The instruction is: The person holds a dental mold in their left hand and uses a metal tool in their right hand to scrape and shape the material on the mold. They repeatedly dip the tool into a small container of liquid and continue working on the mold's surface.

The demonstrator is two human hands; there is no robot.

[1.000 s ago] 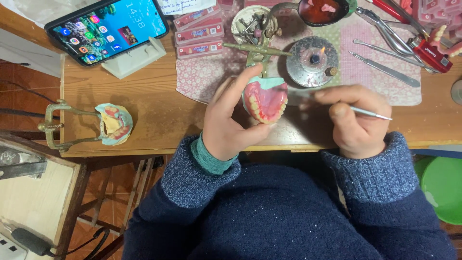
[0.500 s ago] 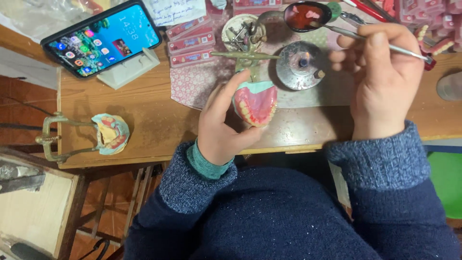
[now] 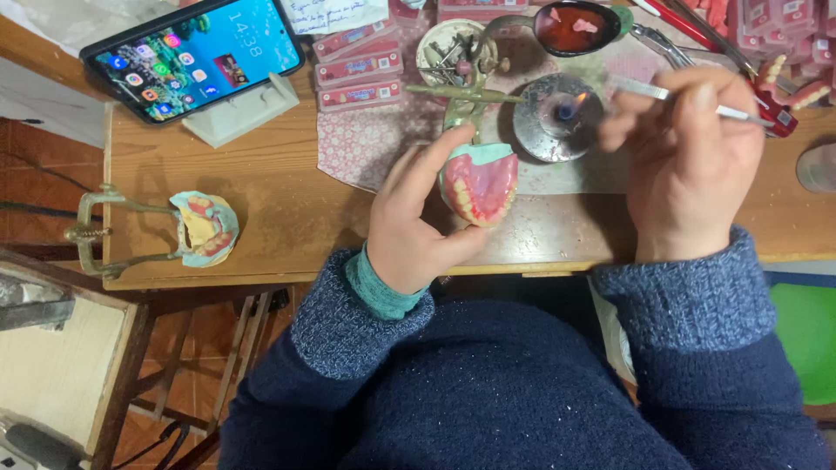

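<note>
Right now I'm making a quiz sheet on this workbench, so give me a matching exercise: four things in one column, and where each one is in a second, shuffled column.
Things:
1. denture model
2. metal instrument
3. phone
4. clamped dental cast

Places:
A. propped on a stand at the table's far left corner
B. held in the left hand
C. lying on the bare wood near the table's left edge
D. held in the right hand, tip at the small burner flame

Pairs: 1-B, 2-D, 3-A, 4-C

Glossy pink wax denture (image 3: 481,184) — matt wooden table (image 3: 287,218).
</note>
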